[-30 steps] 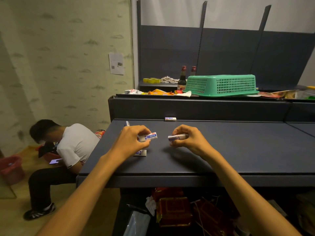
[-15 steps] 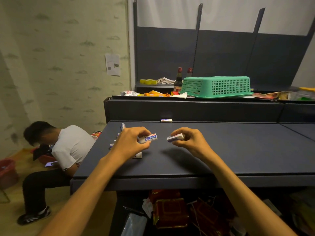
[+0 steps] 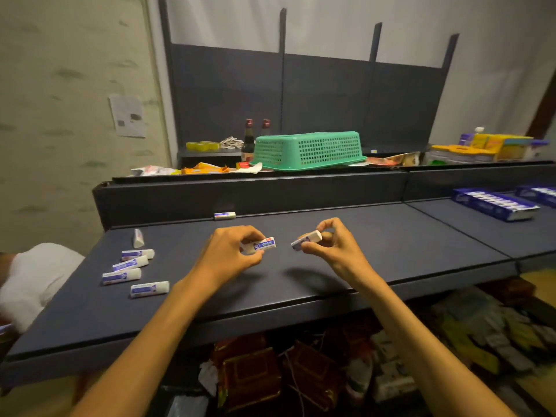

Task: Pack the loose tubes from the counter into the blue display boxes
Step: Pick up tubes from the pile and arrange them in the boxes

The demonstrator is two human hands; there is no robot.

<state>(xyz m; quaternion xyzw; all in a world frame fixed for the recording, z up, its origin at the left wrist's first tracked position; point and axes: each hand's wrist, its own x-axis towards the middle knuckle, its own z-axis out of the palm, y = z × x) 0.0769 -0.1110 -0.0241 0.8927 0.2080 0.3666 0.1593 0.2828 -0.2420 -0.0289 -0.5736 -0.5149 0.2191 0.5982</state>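
Note:
My left hand [image 3: 231,254] pinches a small white and blue tube [image 3: 264,244] above the dark counter [image 3: 391,248]. My right hand [image 3: 334,251] pinches a second tube [image 3: 307,238] just to the right of it. Several loose tubes [image 3: 132,266] lie on the counter at the left, and one more tube [image 3: 224,216] lies against the back ledge. A blue display box [image 3: 493,203] filled with tubes sits at the far right, with another blue box [image 3: 538,194] behind it.
An upturned green basket [image 3: 310,150] sits on the upper shelf beside two dark bottles [image 3: 248,136] and snack packets. Yellow boxes [image 3: 496,145] stand at the back right. A person in a white shirt [image 3: 33,281] sits at the left. Goods are piled under the counter.
The view has swung right and down, bringing the blue boxes and the loose tubes into sight. Both hands keep their tubes and have drifted slightly apart.

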